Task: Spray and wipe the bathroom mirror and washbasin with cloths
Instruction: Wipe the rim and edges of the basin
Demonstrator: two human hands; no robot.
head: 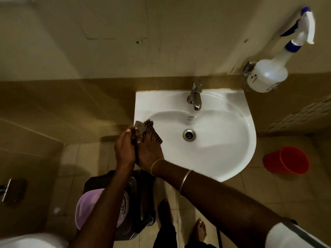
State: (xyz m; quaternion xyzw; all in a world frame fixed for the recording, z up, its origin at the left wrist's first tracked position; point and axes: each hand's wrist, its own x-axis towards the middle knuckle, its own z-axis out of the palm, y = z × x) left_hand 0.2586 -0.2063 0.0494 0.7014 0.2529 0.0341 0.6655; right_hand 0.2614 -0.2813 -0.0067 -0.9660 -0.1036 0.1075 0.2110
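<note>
Right at the left rim of the washbasin point(248, 122), both hands meet side by side. The left hand point(125, 149) and right hand point(149, 153) each curl round a dark checked cloth point(151, 131), which lies bunched on the basin's inner slope, well apart from the drain point(189, 134). The tap point(194, 97) stands at the back. A spray bottle point(266, 76) hangs on the wall to the right, with a red bucket point(286, 160) on the floor below. The left forearm partly hides a lilac lid point(87, 208) on a dark bin point(141, 203).
</note>
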